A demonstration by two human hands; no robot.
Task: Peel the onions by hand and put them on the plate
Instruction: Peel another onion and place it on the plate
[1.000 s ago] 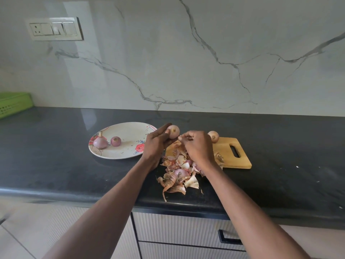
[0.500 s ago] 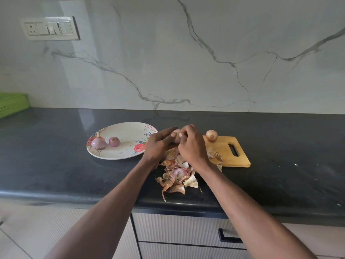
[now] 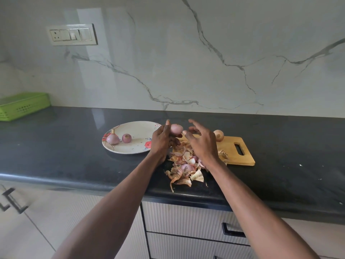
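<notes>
My left hand (image 3: 162, 140) holds a pinkish onion (image 3: 176, 128) in its fingertips, above the gap between the plate and the board. My right hand (image 3: 200, 142) hovers just right of that onion with fingers spread and nothing clearly in it. The white flowered plate (image 3: 139, 128) carries two peeled purple onions (image 3: 112, 138) (image 3: 126, 138) on its left side. One unpeeled tan onion (image 3: 218, 135) sits on the wooden cutting board (image 3: 240, 157). A heap of dry onion skins (image 3: 183, 169) lies below my hands.
The black countertop (image 3: 65, 146) runs to a rounded front edge, with drawers beneath. A green plastic basket (image 3: 22, 105) stands at the far left against the marble wall. A switch panel (image 3: 71, 34) is on the wall.
My hands were pressed together on the onion; now the right hand has come off it and spread its fingers, while the left hand keeps the onion raised. The view has shifted.
</notes>
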